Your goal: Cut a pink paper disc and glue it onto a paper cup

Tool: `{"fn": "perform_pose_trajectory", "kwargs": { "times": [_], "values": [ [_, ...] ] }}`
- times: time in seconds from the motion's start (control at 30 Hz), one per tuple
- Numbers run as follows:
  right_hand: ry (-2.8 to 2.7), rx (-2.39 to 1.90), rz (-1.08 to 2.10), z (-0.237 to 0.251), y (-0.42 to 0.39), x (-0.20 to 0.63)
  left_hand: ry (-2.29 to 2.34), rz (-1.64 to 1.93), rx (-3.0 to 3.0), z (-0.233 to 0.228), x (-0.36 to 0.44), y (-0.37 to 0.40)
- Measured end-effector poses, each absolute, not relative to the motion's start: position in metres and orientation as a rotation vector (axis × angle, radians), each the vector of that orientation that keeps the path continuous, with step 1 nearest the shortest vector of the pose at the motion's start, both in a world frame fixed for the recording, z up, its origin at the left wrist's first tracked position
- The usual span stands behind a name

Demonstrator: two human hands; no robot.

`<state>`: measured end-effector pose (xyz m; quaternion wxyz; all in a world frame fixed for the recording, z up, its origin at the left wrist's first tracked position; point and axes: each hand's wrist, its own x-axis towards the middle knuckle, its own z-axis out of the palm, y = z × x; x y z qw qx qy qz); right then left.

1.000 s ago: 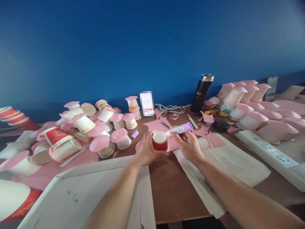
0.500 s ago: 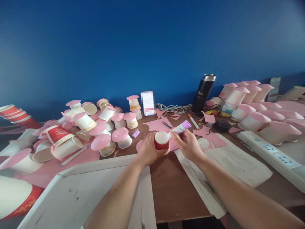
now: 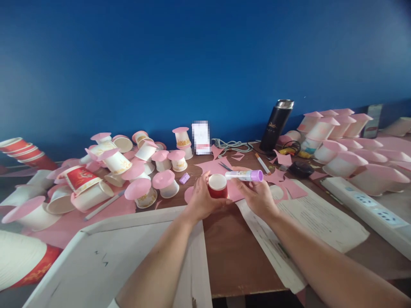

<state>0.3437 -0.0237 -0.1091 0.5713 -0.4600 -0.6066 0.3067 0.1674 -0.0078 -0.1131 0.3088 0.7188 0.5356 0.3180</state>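
Note:
My left hand point(image 3: 202, 197) is wrapped around a red paper cup point(image 3: 218, 191), whose pale round end faces up. In my right hand point(image 3: 255, 194) is a glue stick point(image 3: 242, 176) with a purple base, held nearly level, its tip close to the cup's rim. I cannot tell whether the tip touches the rim. A purple cap point(image 3: 184, 178) lies on the table to the left. Behind my hands are scissors point(image 3: 225, 167) and pink paper point(image 3: 208, 166), with further pink pieces partly hidden beneath the hands.
Paper cups with pink discs point(image 3: 163, 183) crowd the left side; more stand at the right point(image 3: 345, 164). A black flask point(image 3: 276, 126) leans near the blue wall. A power strip point(image 3: 369, 203), printed sheets point(image 3: 321, 214), a marker point(image 3: 262, 164) and a white board point(image 3: 128, 256) surround my arms.
My right hand has turned the glue stick from a slant to nearly level, its purple base swinging down and right. The cup stays in my left hand. The view has shifted slightly.

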Motion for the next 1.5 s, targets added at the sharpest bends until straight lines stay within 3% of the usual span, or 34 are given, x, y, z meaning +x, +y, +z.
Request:
{"fn": "perform_pose_trajectory", "kwargs": {
  "times": [0.4,0.87,1.07,1.5],
  "values": [
    [-1.476,-1.054,0.746,-0.110,-0.024,0.342,1.470,0.915,2.001,-0.113,0.170,-0.008],
    [-1.502,-1.328,0.661,-0.114,-0.021,0.346,1.436,0.845,2.002,-0.107,0.165,-0.007],
    [-1.339,-1.173,0.684,-0.113,-0.018,0.345,1.270,0.699,1.937,-0.102,0.156,-0.007],
    [-1.483,-1.077,0.750,-0.110,-0.021,0.341,1.370,0.838,2.049,-0.115,0.166,-0.007]
  ]
}}
